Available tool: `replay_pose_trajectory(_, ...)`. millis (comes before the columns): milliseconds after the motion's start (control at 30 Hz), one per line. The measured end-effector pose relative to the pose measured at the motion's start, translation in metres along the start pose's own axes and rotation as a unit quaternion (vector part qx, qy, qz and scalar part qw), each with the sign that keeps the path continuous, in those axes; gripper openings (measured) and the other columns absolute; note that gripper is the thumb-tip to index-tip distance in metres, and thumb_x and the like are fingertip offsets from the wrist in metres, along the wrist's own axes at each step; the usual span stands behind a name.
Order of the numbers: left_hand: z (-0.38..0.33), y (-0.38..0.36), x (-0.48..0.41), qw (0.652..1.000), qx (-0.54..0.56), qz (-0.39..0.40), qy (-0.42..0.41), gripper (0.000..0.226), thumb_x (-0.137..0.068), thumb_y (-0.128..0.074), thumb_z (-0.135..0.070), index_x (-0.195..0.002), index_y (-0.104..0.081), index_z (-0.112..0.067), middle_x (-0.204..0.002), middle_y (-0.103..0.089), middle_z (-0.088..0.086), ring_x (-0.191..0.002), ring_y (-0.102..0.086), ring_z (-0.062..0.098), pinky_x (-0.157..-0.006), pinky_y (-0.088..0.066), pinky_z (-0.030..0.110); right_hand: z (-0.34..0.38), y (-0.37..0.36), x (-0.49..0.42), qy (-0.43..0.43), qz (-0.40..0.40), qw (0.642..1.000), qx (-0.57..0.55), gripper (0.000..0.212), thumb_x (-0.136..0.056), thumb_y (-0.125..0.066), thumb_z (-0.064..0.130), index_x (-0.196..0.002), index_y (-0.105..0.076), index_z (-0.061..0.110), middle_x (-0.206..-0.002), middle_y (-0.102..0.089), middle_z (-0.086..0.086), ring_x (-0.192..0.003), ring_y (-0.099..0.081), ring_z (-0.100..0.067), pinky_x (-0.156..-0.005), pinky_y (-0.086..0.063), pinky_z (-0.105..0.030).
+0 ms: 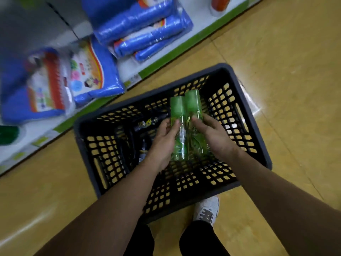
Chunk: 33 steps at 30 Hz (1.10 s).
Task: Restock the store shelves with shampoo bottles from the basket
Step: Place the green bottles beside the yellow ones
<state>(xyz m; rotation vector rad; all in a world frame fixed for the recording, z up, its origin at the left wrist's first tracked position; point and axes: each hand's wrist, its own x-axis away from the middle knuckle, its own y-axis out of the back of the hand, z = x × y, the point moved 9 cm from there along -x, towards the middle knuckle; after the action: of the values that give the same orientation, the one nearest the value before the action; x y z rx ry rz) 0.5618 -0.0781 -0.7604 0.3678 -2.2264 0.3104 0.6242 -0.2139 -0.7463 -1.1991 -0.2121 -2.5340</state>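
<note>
Far left: low shelf, white with a green front edge, running diagonally. On it we see blue packs, blurred, and a second stack of blue packs further along.

Centre: black mesh basket on the tan floor. Dark items lie in its left half; we can't make out what they are.

Left hand: fingers curled round the side of the left green bottle, gripping it. Right green bottle sits just beside it, touching, both caps pointing away from us.

Right hand: fingers wrapped over the right green bottle from the right side.

Both bottles are within the basket's outline, mid-right. We can't tell whether they're clear of the bottom.

Below the basket: one white shoe. Top right: an orange-red container on the shelf, cut off by the frame.
</note>
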Motion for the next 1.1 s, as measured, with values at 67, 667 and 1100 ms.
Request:
replay_pose_trajectory(67, -0.026, 0.011, 0.027, 1.0, 0.021, 0.002, -0.003, 0.058, -0.081, -0.06, -0.071, -0.131, -0.051, -0.044, -0.144, -0.052, -0.013, -0.13, -0.048, 0.01, -0.112, -0.037, 0.048, 0.027, -0.015, 0.03, 0.003, -0.001, 0.999, -0.044, 0.091, -0.076, -0.073, 0.067, -0.151, -0.038, 0.029, -0.15, -0.048, 0.002, -0.13, -0.053, -0.023, -0.109, -0.043, -0.054)
replay_pose_trajectory(667, -0.283, 0.148, 0.312, 0.97, 0.128, -0.054, -0.2, 0.039, -0.102, -0.048, -0.045, -0.141, -0.044, -0.041, -0.142, -0.043, -0.03, -0.131, -0.039, -0.007, -0.113, -0.024, 0.032, 0.283, -0.184, 0.286, 0.162, 0.119, 0.975, -0.092, 0.07, -0.09, -0.062, 0.054, -0.15, -0.04, 0.024, -0.141, -0.049, 0.014, -0.129, -0.045, -0.005, -0.106, -0.035, -0.032)
replay_pose_trajectory(1100, -0.378, 0.238, 0.494, 0.919, 0.118, -0.16, -0.34, 0.056, -0.085, -0.059, -0.069, -0.134, -0.053, -0.043, -0.139, -0.059, -0.011, -0.135, -0.049, 0.013, -0.116, -0.032, 0.052, 0.399, -0.316, 0.422, 0.24, 0.283, 0.927, -0.046, 0.091, -0.068, -0.076, 0.072, -0.144, -0.051, 0.027, -0.144, -0.056, 0.014, -0.135, -0.047, -0.005, -0.121, -0.025, -0.045)
